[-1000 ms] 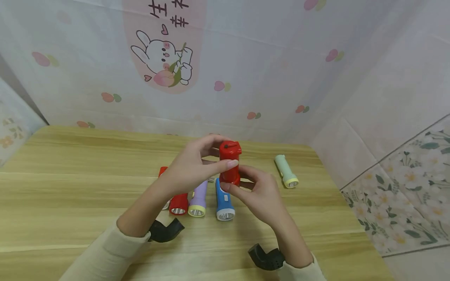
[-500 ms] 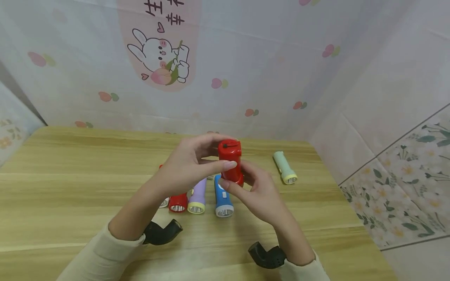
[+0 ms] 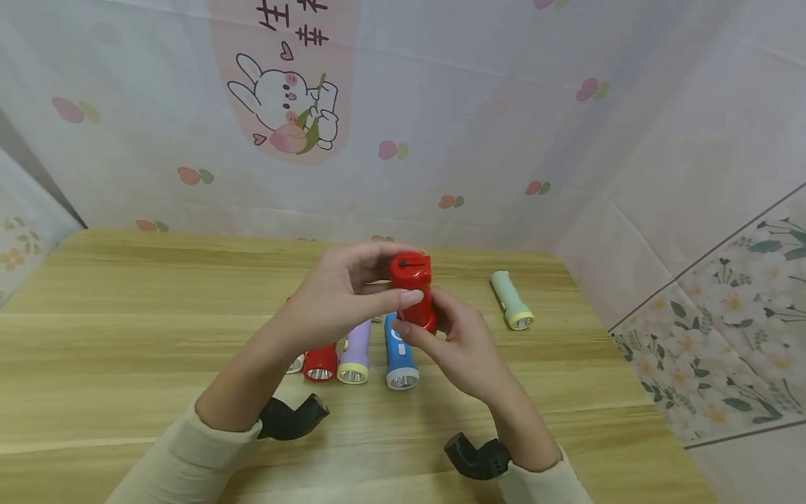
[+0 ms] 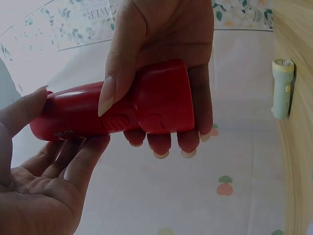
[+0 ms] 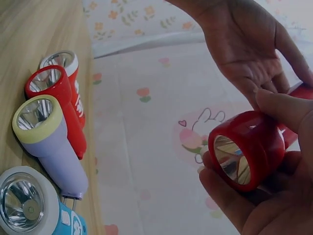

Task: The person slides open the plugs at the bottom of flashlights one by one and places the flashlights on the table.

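Both hands hold a red flashlight (image 3: 412, 278) above the table, its tail end up and toward the head camera. My left hand (image 3: 340, 283) grips the tail part, with the thumb across the front and the fingers behind. Lower down, my right hand (image 3: 462, 346) grips the lamp end between thumb and fingers. In the left wrist view, the red flashlight's (image 4: 164, 98) ridged switch shows beside the right thumb. The right wrist view shows its lens and reflector (image 5: 234, 160). A dark slot crosses the tail cap.
Below the hands lie a blue flashlight (image 3: 400, 357), a purple one with a yellow rim (image 3: 355, 353), another red one (image 3: 320, 362) and a red one with a white rim (image 5: 76, 73). A green flashlight (image 3: 511, 299) lies apart at the right. A patterned curtain (image 3: 478, 126) hangs behind the table.
The red flashlight has tilted slightly, and its tail cap slot looks more level. My right hand has shifted a little up. Both hands keep their hold, and the head view has moved slightly.
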`<state>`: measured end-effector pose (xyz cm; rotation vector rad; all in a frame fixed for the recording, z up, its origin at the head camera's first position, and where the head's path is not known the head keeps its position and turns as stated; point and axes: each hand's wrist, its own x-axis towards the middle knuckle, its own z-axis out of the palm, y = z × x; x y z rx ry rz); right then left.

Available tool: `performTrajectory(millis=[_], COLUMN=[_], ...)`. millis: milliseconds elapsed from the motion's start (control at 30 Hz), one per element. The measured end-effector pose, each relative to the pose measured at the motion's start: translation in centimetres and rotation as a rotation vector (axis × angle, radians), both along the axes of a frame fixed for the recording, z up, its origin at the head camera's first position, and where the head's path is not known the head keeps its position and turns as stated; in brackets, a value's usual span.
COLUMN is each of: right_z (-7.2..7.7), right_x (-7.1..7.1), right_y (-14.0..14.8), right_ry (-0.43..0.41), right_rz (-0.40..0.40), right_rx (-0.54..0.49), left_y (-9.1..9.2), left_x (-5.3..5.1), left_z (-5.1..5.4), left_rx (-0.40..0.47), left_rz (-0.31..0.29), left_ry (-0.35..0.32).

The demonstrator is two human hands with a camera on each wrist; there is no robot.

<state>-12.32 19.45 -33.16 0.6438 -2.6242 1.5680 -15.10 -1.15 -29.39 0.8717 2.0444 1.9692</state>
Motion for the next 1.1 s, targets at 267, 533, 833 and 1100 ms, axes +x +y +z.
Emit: performTrajectory(millis=[267,533,833,1100], right_z=[0.0,0.0,0.0,0.1], right_x=[0.1,0.0,0.1,0.1], right_y=[0.1,0.0,-0.1,0.0], right_ry=[0.009,0.015,0.013,0.031], right_rz=[0.021,0.021,0.015,0.021], right_rx=[0.029,0.072,0.122,0.135], left_y=[0.1,-0.2,-0.6,-0.6], left_x=[0.3,0.3,-0.4,-0.6], left_z=[-0.1,0.0,-0.2,-0.2], left_rx=[0.019,0.053,0.046,0.066], left_rz=[-0.019,0.016,-0.001,-0.014], left_ry=[0.012,0.010,-0.133,-0.175])
